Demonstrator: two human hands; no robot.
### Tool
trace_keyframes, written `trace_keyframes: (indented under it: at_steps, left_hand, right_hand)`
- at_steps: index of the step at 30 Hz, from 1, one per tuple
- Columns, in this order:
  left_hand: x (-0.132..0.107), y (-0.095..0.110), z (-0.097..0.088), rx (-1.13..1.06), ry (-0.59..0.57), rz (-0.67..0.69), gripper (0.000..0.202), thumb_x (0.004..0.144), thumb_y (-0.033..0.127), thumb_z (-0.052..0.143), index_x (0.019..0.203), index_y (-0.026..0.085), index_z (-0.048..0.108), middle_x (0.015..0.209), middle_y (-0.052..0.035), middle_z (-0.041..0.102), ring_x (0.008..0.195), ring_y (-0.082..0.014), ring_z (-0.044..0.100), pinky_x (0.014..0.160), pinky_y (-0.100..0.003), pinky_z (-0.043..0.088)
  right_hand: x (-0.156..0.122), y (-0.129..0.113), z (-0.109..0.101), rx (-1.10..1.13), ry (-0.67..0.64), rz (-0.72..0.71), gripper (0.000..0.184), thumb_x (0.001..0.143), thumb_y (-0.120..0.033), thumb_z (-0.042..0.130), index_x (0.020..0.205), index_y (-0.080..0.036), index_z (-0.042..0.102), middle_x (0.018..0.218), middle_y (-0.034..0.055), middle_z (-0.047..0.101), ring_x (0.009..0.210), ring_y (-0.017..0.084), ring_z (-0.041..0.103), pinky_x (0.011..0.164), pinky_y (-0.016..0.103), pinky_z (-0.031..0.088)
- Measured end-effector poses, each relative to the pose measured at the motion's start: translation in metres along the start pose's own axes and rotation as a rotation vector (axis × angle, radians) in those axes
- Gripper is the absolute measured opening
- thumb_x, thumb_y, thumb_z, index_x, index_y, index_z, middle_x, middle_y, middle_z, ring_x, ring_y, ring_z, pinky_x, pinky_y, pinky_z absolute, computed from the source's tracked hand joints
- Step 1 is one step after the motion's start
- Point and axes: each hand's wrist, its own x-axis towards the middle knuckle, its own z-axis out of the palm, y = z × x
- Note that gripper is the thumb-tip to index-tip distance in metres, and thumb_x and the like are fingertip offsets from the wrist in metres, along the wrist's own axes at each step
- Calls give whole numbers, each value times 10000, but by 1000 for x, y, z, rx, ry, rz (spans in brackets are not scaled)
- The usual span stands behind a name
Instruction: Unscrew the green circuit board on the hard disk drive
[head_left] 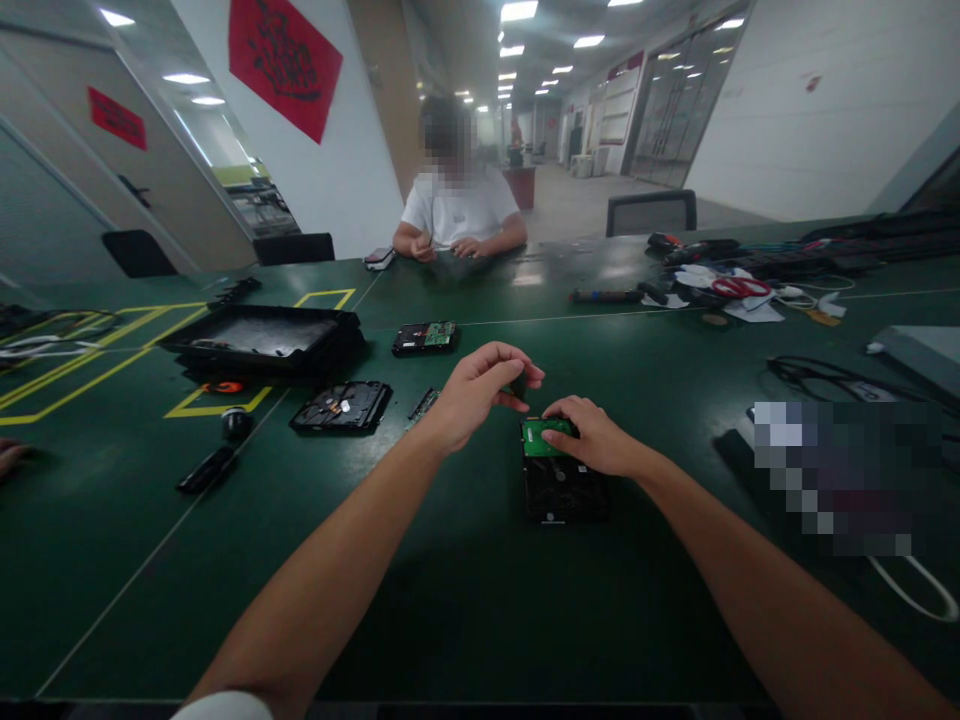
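Observation:
A hard drive (564,490) lies flat on the green table in front of me, with its black casing nearer and its green circuit board (534,438) at the far end. My right hand (592,437) holds that far end, thumb on the board and fingers curled over the edge. Just left of it and a little above the table, my left hand (480,390) has its fingers bent in toward the thumb; whatever they pinch, if anything, is too small and dark to make out. A loose circuit board (424,403) lies partly hidden behind my left wrist.
Two more hard drives, one opened (341,408) and one board-up (425,338), lie to the left, near black trays (262,335) and a screwdriver (206,470). Cables and a blurred device (840,480) are at right. A person in a white shirt (461,212) sits opposite.

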Motion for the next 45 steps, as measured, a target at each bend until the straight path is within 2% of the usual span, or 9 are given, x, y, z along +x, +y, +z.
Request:
trace_keyframes:
  at_steps: [4, 10, 28, 33, 37, 42, 45]
  left_hand:
    - [0, 1, 1, 4, 6, -4, 145, 959, 311, 678, 1001, 175, 652, 1056, -100, 760, 991, -223, 717, 701, -310, 626]
    - [0, 1, 2, 11, 17, -12, 159, 948, 325, 689, 991, 177, 654, 1057, -102, 765, 989, -222, 722, 704, -309, 621]
    - [0, 1, 1, 9, 11, 2, 148, 961, 318, 679, 993, 175, 658, 1051, -99, 756, 987, -218, 713, 704, -303, 622]
    - [0, 2, 2, 40, 10, 15, 156, 946, 329, 695, 991, 179, 694, 1069, -90, 732, 991, -208, 681, 704, -293, 627]
    - [1, 3, 2, 107, 33, 37, 167, 921, 347, 717, 961, 188, 751, 1012, -66, 682, 928, -187, 640, 678, -268, 620]
    - [1, 2, 0, 105, 20, 35, 182, 926, 349, 712, 1017, 199, 758, 1045, -69, 674, 942, -195, 634, 647, -270, 627]
    - [1, 2, 0, 49, -9, 22, 187, 947, 341, 689, 1063, 204, 743, 1052, -74, 687, 995, -210, 654, 697, -302, 650]
  right_hand:
    - [0, -1, -1, -15, -21, 17, 324, 1023, -487, 614, 1251, -263, 659, 1211, 104, 672, 1129, 311, 607, 959, 477, 465]
    - [1, -4, 0, -42, -35, 47, 282, 1034, -436, 592, 1252, -264, 641, 1248, 109, 667, 1159, 321, 598, 965, 502, 454]
    - [-2, -3, 1, 5, 11, 38, 283, 1020, -442, 640, 1241, -268, 673, 1226, 103, 682, 1159, 315, 605, 981, 495, 455]
    - [-2, -3, 1, 4, 18, 26, 268, 1021, -430, 636, 1237, -275, 673, 1227, 100, 690, 1159, 312, 608, 980, 492, 461]
    - [-2, -5, 0, 3, 15, 31, 263, 1022, -431, 625, 1224, -269, 672, 1219, 103, 692, 1154, 315, 609, 968, 494, 464]
    - [-2, -5, 0, 3, 9, 35, 272, 1019, -438, 626, 1223, -264, 674, 1231, 107, 693, 1157, 317, 607, 959, 493, 463]
    - [-2, -3, 1, 3, 16, 23, 279, 1018, -433, 624, 1231, -260, 670, 1223, 106, 692, 1148, 312, 611, 961, 489, 466]
